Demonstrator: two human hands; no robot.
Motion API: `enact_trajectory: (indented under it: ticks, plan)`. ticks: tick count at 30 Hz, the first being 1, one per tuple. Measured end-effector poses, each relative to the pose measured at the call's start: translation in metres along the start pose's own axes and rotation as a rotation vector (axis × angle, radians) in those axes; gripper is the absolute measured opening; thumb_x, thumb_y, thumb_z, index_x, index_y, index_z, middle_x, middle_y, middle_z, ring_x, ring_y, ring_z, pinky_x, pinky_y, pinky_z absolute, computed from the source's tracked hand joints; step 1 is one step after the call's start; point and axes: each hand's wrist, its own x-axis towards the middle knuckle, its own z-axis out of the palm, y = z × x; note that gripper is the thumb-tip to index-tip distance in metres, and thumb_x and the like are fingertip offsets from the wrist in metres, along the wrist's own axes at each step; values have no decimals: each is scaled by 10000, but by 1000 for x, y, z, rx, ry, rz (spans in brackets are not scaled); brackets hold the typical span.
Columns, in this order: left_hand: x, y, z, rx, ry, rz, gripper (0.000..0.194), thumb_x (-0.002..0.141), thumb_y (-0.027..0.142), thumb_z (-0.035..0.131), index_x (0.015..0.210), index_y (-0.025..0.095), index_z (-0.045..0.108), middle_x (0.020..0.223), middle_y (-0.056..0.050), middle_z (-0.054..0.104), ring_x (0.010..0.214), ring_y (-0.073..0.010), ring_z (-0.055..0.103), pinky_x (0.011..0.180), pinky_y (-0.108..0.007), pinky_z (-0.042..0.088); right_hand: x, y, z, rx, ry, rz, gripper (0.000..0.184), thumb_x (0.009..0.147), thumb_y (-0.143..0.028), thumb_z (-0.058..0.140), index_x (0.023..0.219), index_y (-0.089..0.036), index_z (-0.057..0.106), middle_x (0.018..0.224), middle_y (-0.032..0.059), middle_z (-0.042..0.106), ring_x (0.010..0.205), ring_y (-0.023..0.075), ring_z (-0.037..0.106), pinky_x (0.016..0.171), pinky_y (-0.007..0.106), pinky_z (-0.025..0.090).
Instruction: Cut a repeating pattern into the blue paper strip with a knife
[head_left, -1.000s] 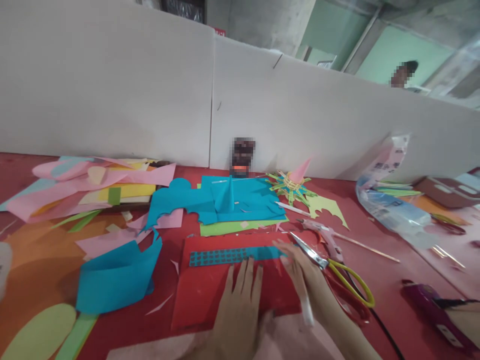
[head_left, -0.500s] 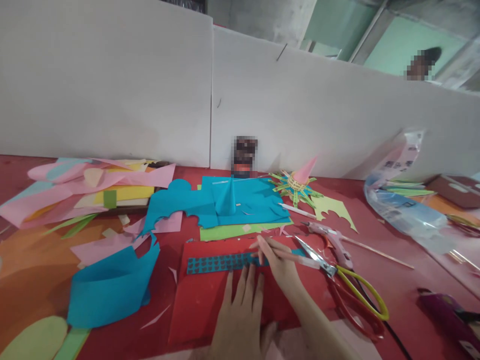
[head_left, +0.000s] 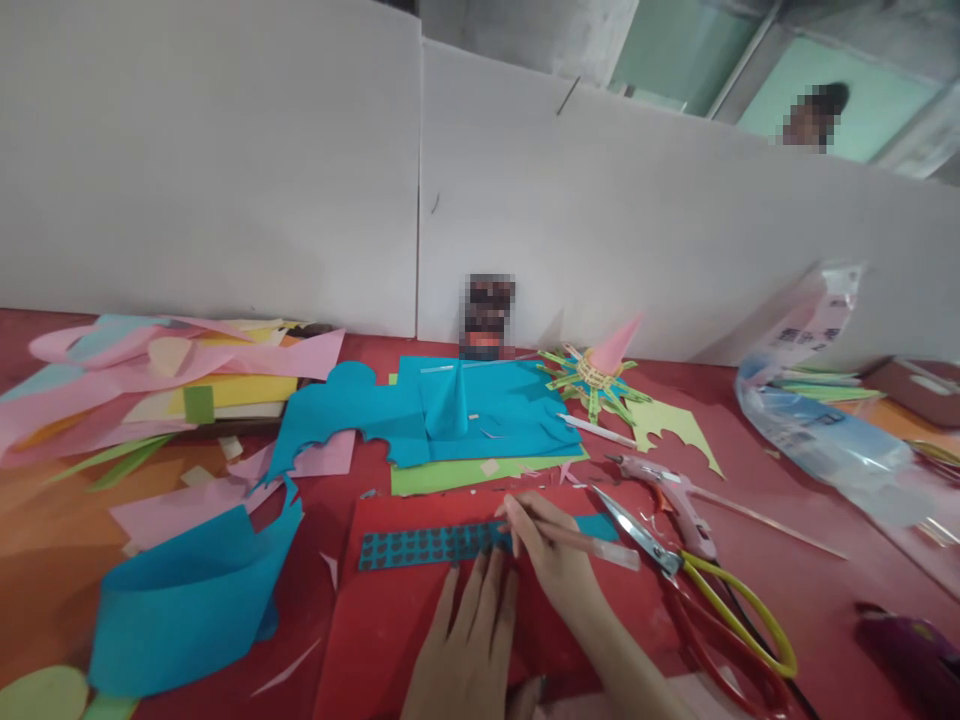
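A blue paper strip (head_left: 416,547) patterned with rows of small dark shapes lies across a red sheet or board (head_left: 371,630). My left hand (head_left: 466,635) rests flat with its fingers spread, the fingertips on the lower edge of the strip. Pinched in my right hand (head_left: 553,562) is a pen (head_left: 604,548) with a clear barrel, slanting to the right. Its tip is at the right part of the strip, partly hidden by my fingers. Scissors (head_left: 651,545) with one yellow and one red handle lie blades apart just right of my right hand.
Behind the red sheet are blue cut-out paper (head_left: 360,405) and a blue cone (head_left: 448,405). A pink glue gun (head_left: 679,495), a pink-coned paper piece (head_left: 615,345) and a plastic bag (head_left: 825,410) lie right. A curled blue band (head_left: 176,610) stands left. White panels (head_left: 225,170) close the back.
My right hand has moved left from the strip's right end to its patterned part, and the pen has swung into a writing grip. My left hand stays on the strip. The view shifted slightly.
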Motion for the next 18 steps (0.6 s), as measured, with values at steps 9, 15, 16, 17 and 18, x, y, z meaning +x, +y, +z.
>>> enact_trajectory:
  ticks: [9,15,16,17,18]
  plan:
    - [0,-1,-9,-30,-53,-26,584,861,409,373,1369,122,378,1406,-108,415,1292,-264,333,1037,-400,191,-3,-5,5,118,132,50,314,792,-453,602,672,-243,402,461,-62,495,558,188,643,520,253,463]
    - [1,0,-11,-37,-52,-34,566,861,387,370,1359,120,394,1411,-96,409,1296,-257,321,1041,-405,173,-2,-5,5,90,-16,39,338,835,-437,557,598,-233,429,455,-43,529,475,148,574,610,281,485]
    - [1,0,-11,-37,-54,-35,563,863,389,370,1357,122,397,1413,-97,407,1298,-255,318,1043,-405,170,-1,-5,5,91,8,33,355,841,-442,546,582,-234,420,432,-47,501,489,154,583,616,281,487]
    - [1,0,-11,-36,-54,-37,560,864,395,371,1353,123,402,1414,-99,405,1300,-255,314,1046,-406,164,-1,-5,4,94,34,37,370,842,-447,540,567,-235,413,426,-46,483,515,162,599,616,280,489]
    - [2,0,-12,-35,-51,-41,557,866,402,372,1346,124,412,1412,-102,408,1302,-256,309,1049,-406,158,0,-5,4,101,55,32,374,844,-446,538,564,-237,405,417,-49,469,534,168,609,615,278,490]
